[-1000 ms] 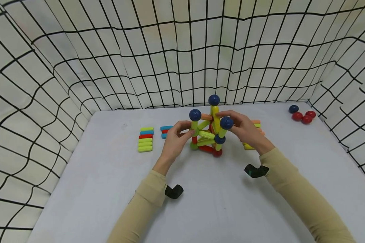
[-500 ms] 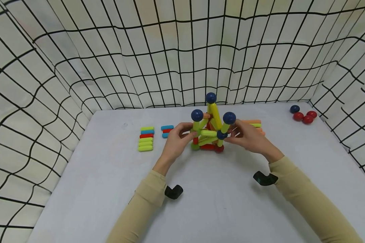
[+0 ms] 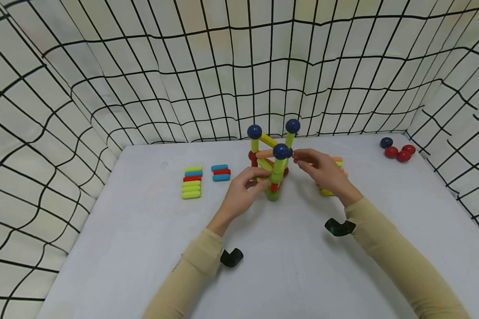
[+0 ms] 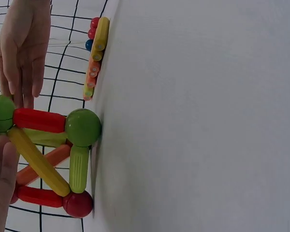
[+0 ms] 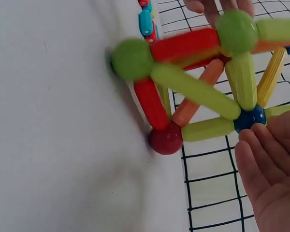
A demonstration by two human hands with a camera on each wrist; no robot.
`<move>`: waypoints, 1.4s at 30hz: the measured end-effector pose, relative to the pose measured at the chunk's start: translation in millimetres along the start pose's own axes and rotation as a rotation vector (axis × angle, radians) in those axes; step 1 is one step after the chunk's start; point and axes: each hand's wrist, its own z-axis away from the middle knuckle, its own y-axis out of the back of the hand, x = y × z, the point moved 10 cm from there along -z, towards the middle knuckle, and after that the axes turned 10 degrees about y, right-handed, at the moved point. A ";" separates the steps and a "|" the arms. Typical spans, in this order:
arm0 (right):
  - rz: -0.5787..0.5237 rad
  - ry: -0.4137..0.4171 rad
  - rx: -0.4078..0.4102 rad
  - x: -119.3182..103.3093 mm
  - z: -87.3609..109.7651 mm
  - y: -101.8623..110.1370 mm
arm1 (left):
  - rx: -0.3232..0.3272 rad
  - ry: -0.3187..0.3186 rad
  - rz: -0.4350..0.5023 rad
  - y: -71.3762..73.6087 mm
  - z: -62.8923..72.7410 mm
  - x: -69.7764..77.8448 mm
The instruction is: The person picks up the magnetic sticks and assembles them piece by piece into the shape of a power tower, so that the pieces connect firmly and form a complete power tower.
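A: Where does the construction stand, and how is it held?
B: The upright frame of glossy, plastic-looking coloured rods and balls (image 3: 278, 166) stands between the hands over the white table (image 3: 303, 266). The left hand (image 3: 241, 192) pinches it at a glossy mid-level green ball (image 4: 1, 113), thumb and fingers close in. The right hand (image 3: 321, 170) is loosely spread, fingertips at a dark-blue ball (image 5: 248, 117), with no firm grasp evident.

A: Which step is in hand?
B: Probably steadying and adjusting the frame, already capped by three dark-blue balls (image 3: 254, 132). The next move seems to call for a firm left hold while the right hand seats the joint.

A: What is obscured?
B: Rear lower joints lie behind the nearest post; the right hand partly covers the loose orange and yellow rods (image 3: 336, 158). The left wrist view crops the frame's top; the right blurs its nearest green balls. Whether every base ball touches the table cannot be told.
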 end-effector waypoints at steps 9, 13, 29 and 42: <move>-0.024 0.006 -0.024 1.7 16.2 2.9 | 0.348 -0.087 0.007 27.8 -11.4 5.7; 0.004 -0.055 -0.024 12.1 38.1 14.2 | 0.400 0.000 0.070 42.6 -21.9 -4.1; 0.149 -0.231 0.060 68.9 109.5 66.4 | 0.245 0.061 -0.022 29.0 -22.7 -8.8; 0.193 -0.276 -0.013 91.1 112.9 62.4 | 0.233 0.015 -0.054 32.0 -24.7 -5.4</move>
